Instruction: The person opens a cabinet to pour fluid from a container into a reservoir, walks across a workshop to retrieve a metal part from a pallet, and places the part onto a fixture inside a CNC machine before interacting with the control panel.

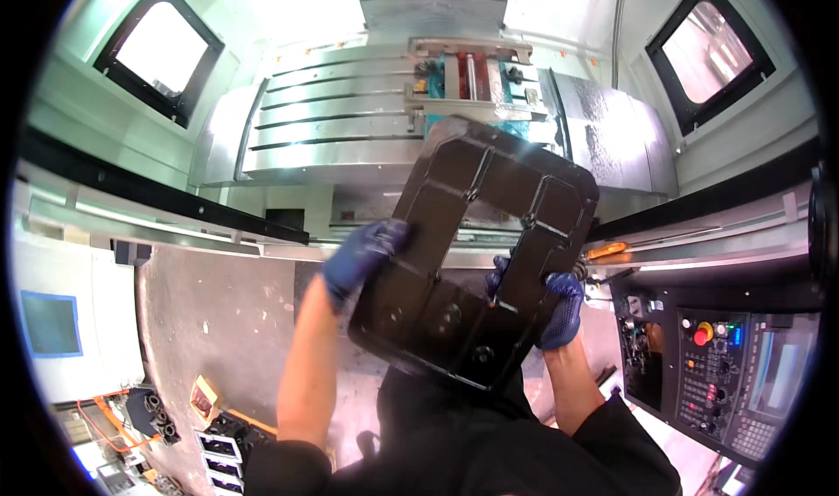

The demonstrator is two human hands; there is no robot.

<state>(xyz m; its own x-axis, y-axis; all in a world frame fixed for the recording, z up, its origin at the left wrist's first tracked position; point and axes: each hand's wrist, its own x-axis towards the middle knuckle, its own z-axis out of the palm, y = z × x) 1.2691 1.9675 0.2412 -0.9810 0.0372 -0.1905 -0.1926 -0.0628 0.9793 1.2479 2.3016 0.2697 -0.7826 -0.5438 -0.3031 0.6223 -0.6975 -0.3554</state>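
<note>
Left hand, in a dark blue glove, is clamping its fingers over the left edge of a large black ribbed plate. Right hand, gloved the same, is gripping the plate's lower right edge, fingers curled onto its face. The plate is being held off any surface, tilted, chest-high in front of the person, at the open front of a machining enclosure. Its face is showing raised ribs and a rectangular opening near the middle. Behind it, a slotted metal machine table is lying inside the enclosure, well apart. A control panel with a red button is sitting to the right.
</note>
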